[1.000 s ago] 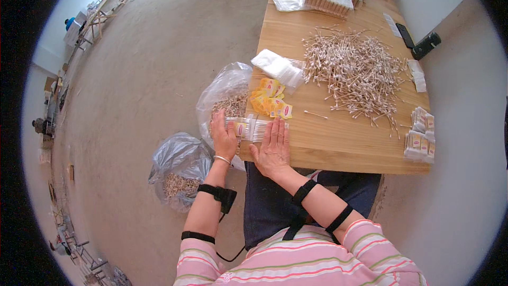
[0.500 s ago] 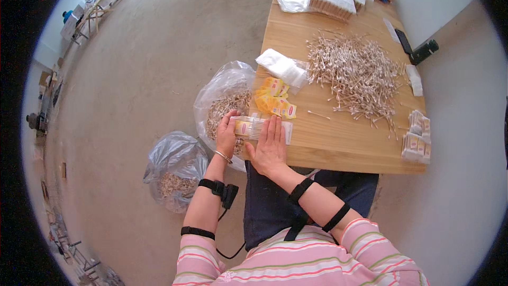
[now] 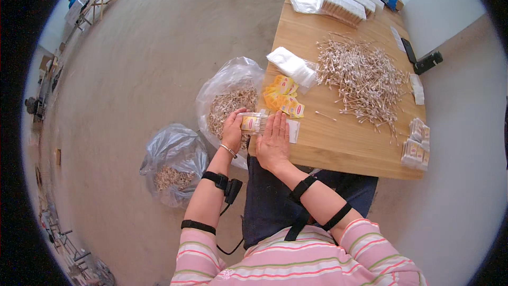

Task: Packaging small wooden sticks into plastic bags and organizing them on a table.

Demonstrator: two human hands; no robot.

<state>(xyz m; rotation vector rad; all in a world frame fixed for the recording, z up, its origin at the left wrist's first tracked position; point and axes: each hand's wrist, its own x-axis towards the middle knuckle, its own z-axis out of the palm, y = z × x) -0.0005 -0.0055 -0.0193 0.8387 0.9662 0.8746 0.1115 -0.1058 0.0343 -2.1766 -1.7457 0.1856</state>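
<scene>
At the table's near left corner, my left hand [image 3: 233,131] is closed round the outer end of a small clear pack of cotton swabs [image 3: 250,122] with a yellow card inside. The pack juts out past the table edge, over a large clear bag. Across its other end lies my right hand [image 3: 273,143], fingers stretched flat and holding nothing. A white flap of plastic [image 3: 293,131] shows beyond those fingers. Just above the hands lie yellow printed cards [image 3: 284,95], loosely piled. One loose swab [image 3: 325,116] rests to their right.
A big heap of loose cotton swabs [image 3: 362,77] covers the table's middle. White empty bags [image 3: 292,66] lie left of it, filled packs [image 3: 416,145] at right, larger packs [image 3: 343,5] at the far end. Two floor bags [image 3: 225,74], [image 3: 174,151] hold more swabs.
The view has shifted a little, so the table sits slightly further right and lower. My right thumb has drawn in toward its fingers. My left hand keeps its hold on the pack.
</scene>
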